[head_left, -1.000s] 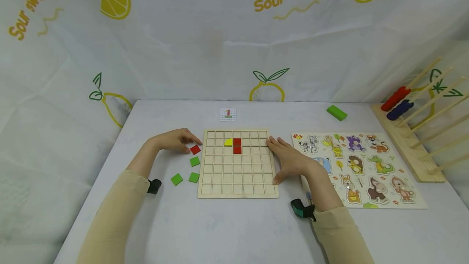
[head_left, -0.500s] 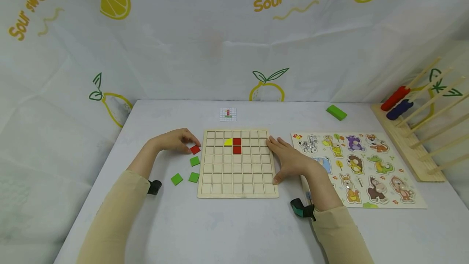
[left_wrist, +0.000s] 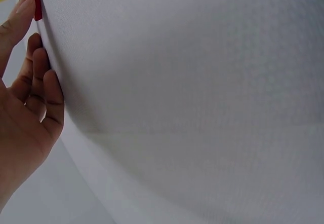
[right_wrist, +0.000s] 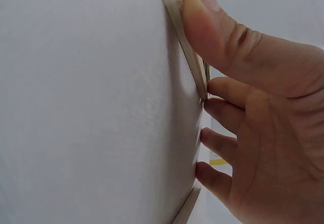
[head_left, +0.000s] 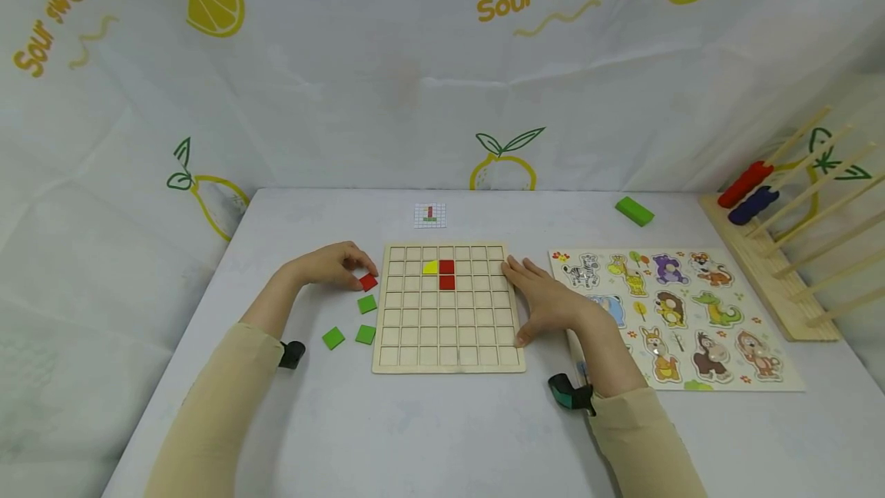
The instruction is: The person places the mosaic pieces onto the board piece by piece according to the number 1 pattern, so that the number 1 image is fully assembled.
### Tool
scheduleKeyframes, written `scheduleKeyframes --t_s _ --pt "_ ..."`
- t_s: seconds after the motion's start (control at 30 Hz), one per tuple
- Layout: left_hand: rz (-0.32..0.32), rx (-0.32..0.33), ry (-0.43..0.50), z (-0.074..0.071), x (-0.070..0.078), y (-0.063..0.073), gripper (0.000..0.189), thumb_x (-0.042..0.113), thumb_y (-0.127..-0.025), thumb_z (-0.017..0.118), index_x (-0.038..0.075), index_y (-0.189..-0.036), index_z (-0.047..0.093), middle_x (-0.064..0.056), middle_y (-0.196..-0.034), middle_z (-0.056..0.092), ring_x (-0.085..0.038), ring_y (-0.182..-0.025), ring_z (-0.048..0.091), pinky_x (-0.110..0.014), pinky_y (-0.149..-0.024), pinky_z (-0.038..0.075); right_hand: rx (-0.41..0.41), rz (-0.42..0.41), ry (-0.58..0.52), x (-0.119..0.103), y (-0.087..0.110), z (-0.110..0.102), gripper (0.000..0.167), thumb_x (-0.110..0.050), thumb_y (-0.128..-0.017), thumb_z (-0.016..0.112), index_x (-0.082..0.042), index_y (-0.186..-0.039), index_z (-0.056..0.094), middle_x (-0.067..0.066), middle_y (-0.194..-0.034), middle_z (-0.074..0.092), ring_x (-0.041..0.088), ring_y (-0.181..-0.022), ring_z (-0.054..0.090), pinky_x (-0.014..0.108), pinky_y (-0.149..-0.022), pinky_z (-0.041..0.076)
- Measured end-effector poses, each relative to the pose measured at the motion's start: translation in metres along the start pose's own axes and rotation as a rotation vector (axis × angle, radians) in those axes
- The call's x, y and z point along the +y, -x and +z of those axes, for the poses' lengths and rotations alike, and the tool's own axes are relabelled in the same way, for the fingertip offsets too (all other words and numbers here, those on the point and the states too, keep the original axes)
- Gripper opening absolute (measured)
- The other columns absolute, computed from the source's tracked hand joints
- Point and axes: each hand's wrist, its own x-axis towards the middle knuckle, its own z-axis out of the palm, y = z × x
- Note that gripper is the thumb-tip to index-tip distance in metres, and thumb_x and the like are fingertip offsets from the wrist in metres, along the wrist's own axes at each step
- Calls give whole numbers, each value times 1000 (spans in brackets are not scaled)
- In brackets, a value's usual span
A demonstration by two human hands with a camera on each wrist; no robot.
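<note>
A square wooden grid board lies mid-table, with two red tiles and a yellow piece set in its upper cells. To its left my left hand pinches a loose red square tile between thumb and index finger, the tile still at table level. In the left wrist view the thumb presses the red tile, while the index finger is mostly hidden. My right hand rests along the board's right edge, fingers spread. The right wrist view has its thumb on the board's rim.
Several green square tiles lie left of the board. Behind it is a small gridded pattern card. An animal puzzle board lies right, near a wooden peg rack. A green block sits at the back.
My left index finger has drawn in slightly against the red tile. The right hand stays on the board's edge, and the tiles have not visibly moved.
</note>
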Motion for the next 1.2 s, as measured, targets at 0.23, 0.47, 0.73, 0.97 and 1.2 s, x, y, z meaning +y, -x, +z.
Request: scheduleKeyframes --t_s 0.23,0.47,0.73,0.97,1.2 --pt "-24 9 -18 2 2 -1 25 9 -82 72 19 -106 73 -10 -113 53 -27 -107 44 -36 -91 39 -6 10 -1 -1 0 -1 128 -31 -60 93 -4 -158 15 16 -167 7 44 -154 2 64 -120 15" --pt "-43 16 -35 2 2 -2 23 8 -82 74 14 -104 70 -10 -111 55 -25 -107 46 -35 -92 38 -9 -2 -4 -2 0 -1 129 -32 -59 93 -2 -157 16 18 -167 7 46 -153 2 65 -120 15" --pt "-25 19 -52 3 4 -2 20 7 -81 74 12 -100 67 -9 -107 54 -25 -103 45 -34 -90 38 -22 15 21 -4 0 -2 127 -30 -61 93 -2 -157 15 18 -167 6 46 -153 2 65 -120 15" --pt "-10 25 -59 3 3 -3 21 7 -81 74 11 -99 65 -9 -108 54 -25 -103 46 -35 -90 38 -30 12 34 -4 -1 -3 127 -30 -61 93 -1 -157 15 19 -167 6 47 -153 2 65 -120 15" --pt "1 34 -44 2 8 0 19 4 -79 75 8 -94 63 -8 -100 57 -23 -96 50 -34 -85 41 -31 13 34 -5 -1 -3 127 -30 -61 93 -1 -157 15 18 -167 6 47 -153 2 65 -120 15"
